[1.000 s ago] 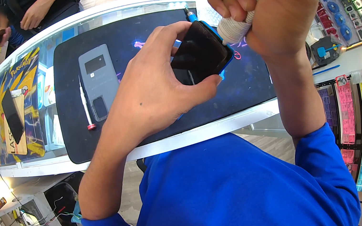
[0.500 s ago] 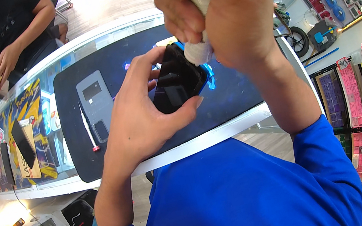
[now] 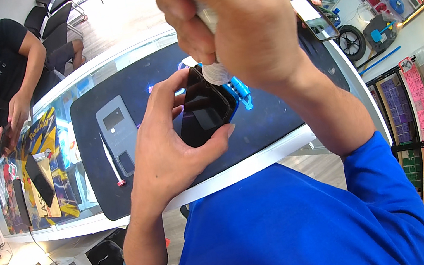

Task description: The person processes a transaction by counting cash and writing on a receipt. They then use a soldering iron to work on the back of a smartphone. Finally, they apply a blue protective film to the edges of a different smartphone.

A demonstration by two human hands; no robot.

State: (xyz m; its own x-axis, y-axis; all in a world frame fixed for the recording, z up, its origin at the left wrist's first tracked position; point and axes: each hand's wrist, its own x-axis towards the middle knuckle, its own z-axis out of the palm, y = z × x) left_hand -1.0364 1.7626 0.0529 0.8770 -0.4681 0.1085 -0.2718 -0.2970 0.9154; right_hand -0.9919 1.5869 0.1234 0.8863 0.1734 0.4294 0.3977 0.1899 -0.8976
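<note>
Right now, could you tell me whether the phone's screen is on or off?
Off: the phone in the left hand shows only dark glass with faint reflections.

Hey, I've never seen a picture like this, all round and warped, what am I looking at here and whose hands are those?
A wide fisheye camera on a person's head looks down, so straight edges bend. No machine: both bare hands are the wearer's own. The left hand holds a dark phone; the right hand grips a small white bottle, its tip at the phone's upper edge. Below is a glass counter with a dark mat, where a grey phone back cover and a thin red-tipped tool lie. Other people stand across the counter.
</note>
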